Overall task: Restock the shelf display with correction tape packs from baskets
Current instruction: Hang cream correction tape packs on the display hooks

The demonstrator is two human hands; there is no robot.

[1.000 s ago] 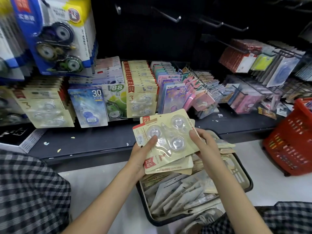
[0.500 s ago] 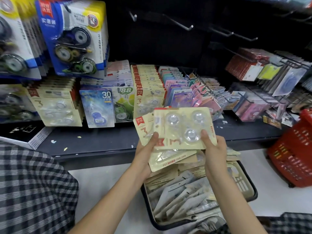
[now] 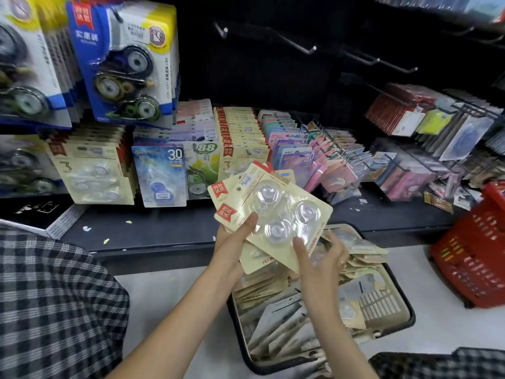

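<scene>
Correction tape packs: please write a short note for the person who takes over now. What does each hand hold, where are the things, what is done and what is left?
Left hand: grips a small stack of cream correction tape packs from below, thumb on the top pack.
Right hand: fingers pinch the lower edge of the same stack.
Black basket on the floor under the hands: many packs remain inside.
Shelf row of matching cream packs: directly behind the held stack, already fairly full.
Red basket: on the floor at the right, contents unclear.
Done: stack lifted from the basket. Left: put it on the shelf, then empty the basket.
</scene>
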